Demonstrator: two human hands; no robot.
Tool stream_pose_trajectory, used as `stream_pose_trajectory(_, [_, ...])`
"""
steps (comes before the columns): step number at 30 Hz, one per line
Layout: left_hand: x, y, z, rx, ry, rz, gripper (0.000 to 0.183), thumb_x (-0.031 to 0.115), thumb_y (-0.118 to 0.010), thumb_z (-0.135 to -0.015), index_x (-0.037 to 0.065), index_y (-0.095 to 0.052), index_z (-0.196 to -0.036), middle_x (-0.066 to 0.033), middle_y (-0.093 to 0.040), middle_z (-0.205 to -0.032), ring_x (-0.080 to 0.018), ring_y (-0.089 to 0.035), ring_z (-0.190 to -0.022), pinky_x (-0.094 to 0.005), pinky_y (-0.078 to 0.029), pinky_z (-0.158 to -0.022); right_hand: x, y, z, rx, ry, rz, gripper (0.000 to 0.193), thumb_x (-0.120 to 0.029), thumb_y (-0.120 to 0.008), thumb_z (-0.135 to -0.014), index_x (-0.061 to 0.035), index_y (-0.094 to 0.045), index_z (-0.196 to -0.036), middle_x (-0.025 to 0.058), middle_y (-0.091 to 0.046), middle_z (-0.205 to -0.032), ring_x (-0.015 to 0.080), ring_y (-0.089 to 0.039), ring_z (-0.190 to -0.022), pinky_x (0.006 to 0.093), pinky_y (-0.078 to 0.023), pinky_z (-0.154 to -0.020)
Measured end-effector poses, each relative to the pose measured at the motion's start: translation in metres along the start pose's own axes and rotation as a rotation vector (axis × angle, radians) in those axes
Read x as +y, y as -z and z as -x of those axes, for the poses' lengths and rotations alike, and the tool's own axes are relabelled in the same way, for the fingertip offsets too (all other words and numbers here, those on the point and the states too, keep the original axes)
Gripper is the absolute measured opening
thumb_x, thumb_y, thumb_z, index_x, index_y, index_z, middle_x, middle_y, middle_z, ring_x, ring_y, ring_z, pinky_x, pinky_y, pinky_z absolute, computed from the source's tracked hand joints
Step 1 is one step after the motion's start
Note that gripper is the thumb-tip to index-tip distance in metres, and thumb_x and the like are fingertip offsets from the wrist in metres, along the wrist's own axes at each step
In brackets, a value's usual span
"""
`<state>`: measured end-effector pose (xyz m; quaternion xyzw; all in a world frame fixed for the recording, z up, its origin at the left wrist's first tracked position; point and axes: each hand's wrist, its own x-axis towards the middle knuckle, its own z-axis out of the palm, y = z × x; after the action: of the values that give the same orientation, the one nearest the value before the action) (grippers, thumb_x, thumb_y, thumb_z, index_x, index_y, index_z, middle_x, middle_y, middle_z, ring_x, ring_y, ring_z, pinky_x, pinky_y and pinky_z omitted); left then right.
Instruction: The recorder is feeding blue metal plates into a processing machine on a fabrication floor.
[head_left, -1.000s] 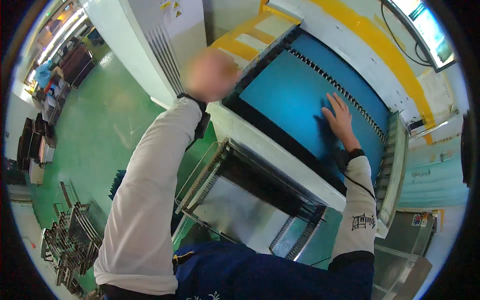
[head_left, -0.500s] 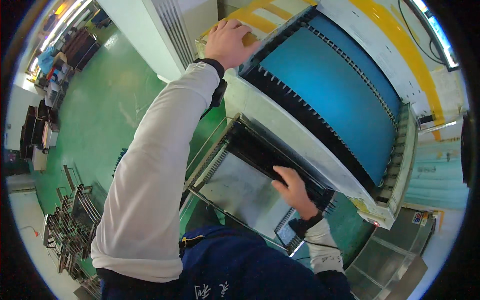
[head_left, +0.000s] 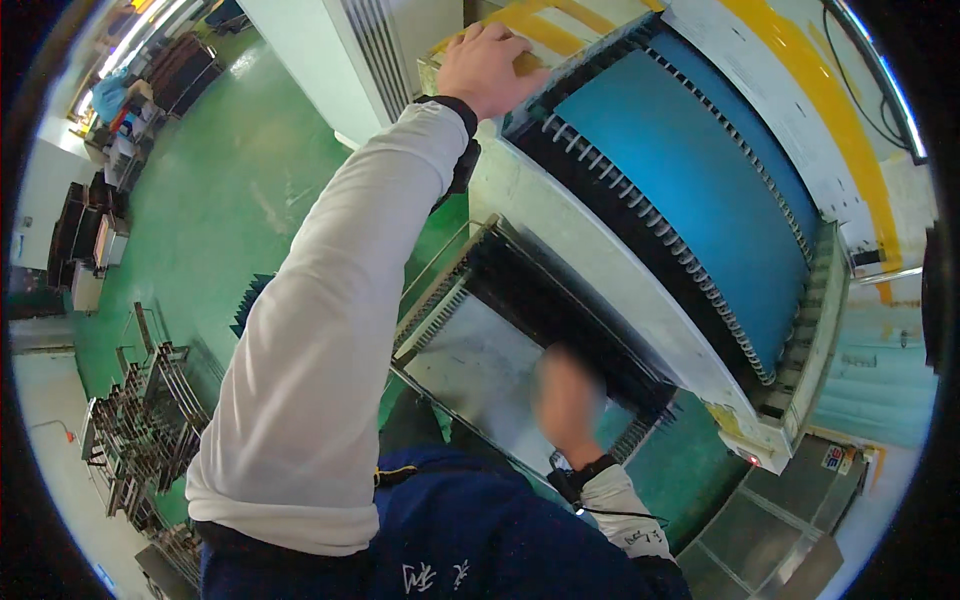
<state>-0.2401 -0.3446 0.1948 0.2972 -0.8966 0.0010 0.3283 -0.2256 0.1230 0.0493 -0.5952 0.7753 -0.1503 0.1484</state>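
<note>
The blue sheet point(head_left: 690, 180) is smooth with a satiny sheen; the white machine casing point(head_left: 600, 275) looks like painted metal, matt and scuffed, and the yellow strip point(head_left: 827, 80) across it appears smooth and slightly shiny. Below, the rack point(head_left: 445, 318) looks like dark, worn metal with toothed edges, and the grey panel point(head_left: 480, 350) in it is smooth, dull and smudged. The green floor point(head_left: 210, 230) is hard and glossy, while the white sleeve point(head_left: 310, 320) and navy garment point(head_left: 500, 540) are soft, creased, matt cloth.
</note>
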Motion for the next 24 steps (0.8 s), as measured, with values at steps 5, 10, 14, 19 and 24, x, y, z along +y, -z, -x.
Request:
stream_pose_trajectory(5, [0.001,0.002,-0.001,-0.010,0.007,0.011,0.049,0.053,-0.064,-0.079,0.017,-0.070,-0.113,-0.0069,-0.059,-0.120,-0.0289,-0.051,-0.117,-0.0447,-0.037,-0.104,0.007,-0.013,-0.003,0.082,-0.001,-0.166,0.053,-0.013,-0.067,-0.080,-0.0033,-0.053,-0.130,0.0160,-0.050,-0.132,0.0354,-0.048,-0.117,0.0498,-0.037,-0.101])
stream_pose_trajectory(10, [0.003,0.003,-0.002,-0.022,0.022,0.028,0.049,0.052,-0.064,-0.079,0.017,-0.071,-0.112,-0.0069,-0.060,-0.120,-0.0283,-0.050,-0.118,-0.0440,-0.036,-0.105,0.027,-0.033,-0.008,0.026,-0.134,-0.049,0.036,-0.015,-0.066,-0.082,-0.0034,-0.060,-0.115,0.0172,-0.062,-0.110,0.0362,-0.058,-0.100,0.0477,-0.046,-0.088])
stream_pose_trajectory(14, [0.003,0.003,-0.002,-0.014,0.021,0.036,0.049,0.051,-0.064,-0.078,0.017,-0.071,-0.112,-0.0073,-0.059,-0.119,-0.0290,-0.050,-0.117,-0.0445,-0.036,-0.105,0.047,-0.039,-0.014,-0.276,-0.324,0.047,0.025,-0.020,-0.067,-0.083,-0.0014,-0.064,-0.098,0.0204,-0.066,-0.094,0.0395,-0.063,-0.086,0.0485,-0.049,-0.075])
stream_pose_trajectory(19, [0.005,0.002,-0.002,-0.002,0.017,0.063,0.048,0.050,-0.065,-0.078,0.016,-0.071,-0.111,-0.0079,-0.059,-0.118,-0.0310,-0.050,-0.118,-0.0453,-0.037,-0.103,0.067,-0.046,-0.022,-0.160,-0.339,0.048,0.022,-0.023,-0.065,-0.084,-0.0028,-0.069,-0.092,0.0194,-0.068,-0.088,0.0381,-0.066,-0.082,0.0477,-0.051,-0.073])
stream_pose_trajectory(24, [0.002,0.004,-0.001,-0.015,0.022,0.071,0.047,0.051,-0.064,-0.077,0.015,-0.071,-0.108,-0.0091,-0.060,-0.115,-0.0319,-0.050,-0.115,-0.0466,-0.039,-0.100,0.066,-0.035,-0.034,-0.204,-0.392,0.024,0.022,-0.024,-0.064,-0.085,-0.0037,-0.069,-0.093,0.0198,-0.068,-0.087,0.0385,-0.066,-0.083,0.0476,-0.051,-0.073])
